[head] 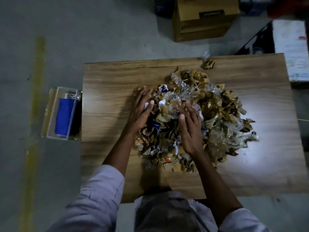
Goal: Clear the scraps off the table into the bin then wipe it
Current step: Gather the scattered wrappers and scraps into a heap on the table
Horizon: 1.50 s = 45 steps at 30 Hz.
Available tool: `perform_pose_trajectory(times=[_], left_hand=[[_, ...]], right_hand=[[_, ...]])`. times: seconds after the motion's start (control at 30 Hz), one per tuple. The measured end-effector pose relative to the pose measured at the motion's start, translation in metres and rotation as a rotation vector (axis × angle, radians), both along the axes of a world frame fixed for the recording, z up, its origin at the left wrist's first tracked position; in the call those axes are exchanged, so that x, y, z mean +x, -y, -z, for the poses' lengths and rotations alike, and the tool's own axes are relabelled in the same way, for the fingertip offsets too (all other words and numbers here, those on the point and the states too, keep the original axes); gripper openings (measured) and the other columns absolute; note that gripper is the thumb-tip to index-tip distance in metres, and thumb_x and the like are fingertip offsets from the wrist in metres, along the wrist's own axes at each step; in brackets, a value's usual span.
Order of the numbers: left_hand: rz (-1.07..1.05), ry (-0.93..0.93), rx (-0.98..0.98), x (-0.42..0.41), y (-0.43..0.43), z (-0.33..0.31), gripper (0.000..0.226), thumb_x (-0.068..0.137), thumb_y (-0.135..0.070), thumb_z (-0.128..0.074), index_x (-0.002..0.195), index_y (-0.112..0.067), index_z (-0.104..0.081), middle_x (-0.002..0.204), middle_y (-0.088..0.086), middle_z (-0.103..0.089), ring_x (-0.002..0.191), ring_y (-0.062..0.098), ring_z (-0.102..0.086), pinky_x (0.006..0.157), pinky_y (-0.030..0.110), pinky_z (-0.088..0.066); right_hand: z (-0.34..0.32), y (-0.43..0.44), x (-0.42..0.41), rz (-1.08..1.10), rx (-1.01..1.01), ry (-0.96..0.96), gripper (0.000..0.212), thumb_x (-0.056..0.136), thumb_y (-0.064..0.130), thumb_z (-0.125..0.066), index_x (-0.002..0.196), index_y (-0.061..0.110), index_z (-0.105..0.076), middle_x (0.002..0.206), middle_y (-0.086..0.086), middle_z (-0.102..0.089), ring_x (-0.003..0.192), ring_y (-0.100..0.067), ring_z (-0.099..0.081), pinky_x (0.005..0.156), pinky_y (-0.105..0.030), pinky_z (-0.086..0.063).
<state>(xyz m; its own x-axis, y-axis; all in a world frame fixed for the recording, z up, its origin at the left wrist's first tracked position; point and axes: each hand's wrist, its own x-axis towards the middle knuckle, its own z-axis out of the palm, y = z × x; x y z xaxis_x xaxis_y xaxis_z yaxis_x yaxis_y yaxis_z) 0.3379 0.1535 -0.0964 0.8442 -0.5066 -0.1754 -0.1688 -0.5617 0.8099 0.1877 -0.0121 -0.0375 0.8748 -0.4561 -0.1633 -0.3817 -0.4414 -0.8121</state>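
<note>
**A:** Scraps [209, 104] are lying in one big heap, spreading from the middle of the worktop [108, 81] toward its right side. One stray crumpled lump [208, 64] is sitting apart by the far edge.

**B:** And the hands?

**A:** Both are lying open on the heap. The left hand [142, 109] is pressing straight fingers against the heap's left flank. The right hand [190, 129] is resting spread on top, closer to the near edge. Neither is pinching anything.

**B:** So which step is going on?

**A:** Gathering, I'm judging. Clearing is barely starting and wiping is not yet begun. The next move is calling for cupped hands closing round a bundle, since loose paper and clear film are likely to be slipping from flat palms.

**B:** Room for moving?

**A:** The worktop's left half is lying bare, so sweeping that way looks free. A clear tray [51, 114] holding a blue cloth [64, 118] is sitting just beside the left edge. A cardboard box [204, 22] is standing on the floor beyond the far edge, and I cannot tell whether it is serving as the bin.
</note>
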Motion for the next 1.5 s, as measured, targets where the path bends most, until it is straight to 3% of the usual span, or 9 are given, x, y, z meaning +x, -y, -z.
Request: perform_pose_trajectory(times=[0.1, 0.17, 0.3, 0.47, 0.93, 1.03, 1.13, 1.37, 1.5], left_hand=[[0.105, -0.004, 0.022, -0.010, -0.001, 0.001, 0.063, 0.103, -0.061, -0.032, 0.156, -0.028, -0.038, 0.170, -0.003, -0.017, 0.156, 0.006, -0.006, 0.125, 0.024, -0.009], [-0.058, -0.062, -0.089, -0.018, -0.004, -0.006, 0.063, 0.101, -0.065, -0.034, 0.154, -0.032, -0.042, 0.168, -0.003, -0.023, 0.155, 0.010, -0.013, 0.121, 0.017, -0.015], [-0.446, -0.170, -0.373, -0.050, -0.031, -0.013, 0.046, 0.102, -0.052, -0.043, 0.146, -0.042, -0.049, 0.164, -0.009, -0.030, 0.153, 0.011, -0.025, 0.124, 0.049, -0.024], [-0.700, -0.297, -0.576, -0.127, -0.050, -0.004, 0.062, 0.094, -0.046, -0.063, 0.147, -0.018, -0.049, 0.158, 0.003, -0.043, 0.146, 0.016, -0.040, 0.122, 0.054, -0.030], [-0.661, -0.030, -0.261, -0.178, 0.007, -0.029, 0.062, 0.099, -0.046, -0.057, 0.155, -0.024, -0.042, 0.163, -0.001, -0.031, 0.151, 0.015, -0.027, 0.120, 0.038, -0.032], [-0.892, -0.058, -0.199, -0.201, -0.010, -0.026, 0.055, 0.095, -0.040, -0.066, 0.143, -0.016, -0.054, 0.151, 0.010, -0.041, 0.136, 0.019, -0.041, 0.102, 0.014, -0.042], [-1.177, -0.154, -0.154, -0.234, -0.022, -0.012, 0.044, 0.088, -0.023, -0.077, 0.122, -0.002, -0.058, 0.128, 0.023, -0.053, 0.114, 0.039, -0.056, 0.095, 0.043, -0.052], [-1.128, -0.661, -0.188, -0.267, 0.006, -0.024, 0.051, 0.092, -0.027, -0.070, 0.139, -0.030, -0.049, 0.121, 0.010, -0.065, 0.062, 0.022, -0.065, 0.052, 0.035, -0.057], [-0.922, -0.855, -0.235, -0.263, 0.037, -0.053, 0.029, 0.105, -0.032, -0.045, 0.122, -0.017, -0.062, 0.120, 0.005, -0.061, 0.092, 0.026, -0.064, 0.068, 0.037, -0.057]], right_hand=[[-0.006, 0.000, -0.013, -0.055, -0.022, 0.018, 0.052, 0.109, 0.056, -0.026, 0.148, 0.036, -0.053, 0.167, 0.010, -0.032, 0.157, -0.009, -0.017, 0.126, -0.056, -0.019], [-0.008, 0.003, -0.024, -0.100, -0.044, 0.022, 0.057, 0.108, 0.059, -0.024, 0.149, 0.033, -0.055, 0.167, 0.011, -0.032, 0.157, -0.011, -0.019, 0.124, -0.056, -0.023], [-0.013, 0.014, -0.054, -0.109, -0.048, 0.020, 0.059, 0.107, 0.060, -0.023, 0.148, 0.032, -0.056, 0.167, 0.012, -0.032, 0.156, -0.012, -0.021, 0.122, -0.054, -0.028], [-0.014, 0.029, -0.080, -0.123, -0.096, 0.008, 0.053, 0.109, 0.053, -0.028, 0.145, 0.029, -0.059, 0.167, 0.010, -0.033, 0.156, -0.013, -0.021, 0.121, -0.055, -0.030], [-0.035, 0.065, -0.125, -0.163, -0.201, 0.047, 0.052, 0.109, 0.053, -0.028, 0.149, 0.031, -0.054, 0.168, 0.001, -0.032, 0.157, -0.021, -0.020, 0.123, -0.059, -0.023], [-0.024, 0.074, -0.149, -0.160, -0.299, 0.052, 0.057, 0.105, 0.053, -0.041, 0.155, 0.027, -0.045, 0.173, -0.005, -0.015, 0.160, -0.025, -0.005, 0.128, -0.055, -0.011], [-0.008, 0.076, -0.184, -0.145, -0.350, -0.033, 0.074, 0.095, 0.057, -0.057, 0.155, 0.021, -0.035, 0.164, -0.016, -0.016, 0.153, -0.033, -0.016, 0.121, -0.050, -0.020], [-0.003, 0.048, -0.212, 0.350, 0.759, -0.531, 0.060, 0.094, 0.033, -0.073, 0.142, 0.020, -0.039, 0.139, -0.020, -0.053, 0.119, -0.035, -0.058, 0.093, -0.049, -0.056], [-0.028, 0.032, -0.178, 0.309, 0.948, -0.614, 0.023, 0.109, 0.032, -0.048, 0.109, 0.012, -0.059, 0.101, -0.007, -0.063, 0.087, -0.022, -0.059, 0.076, -0.034, -0.049]])
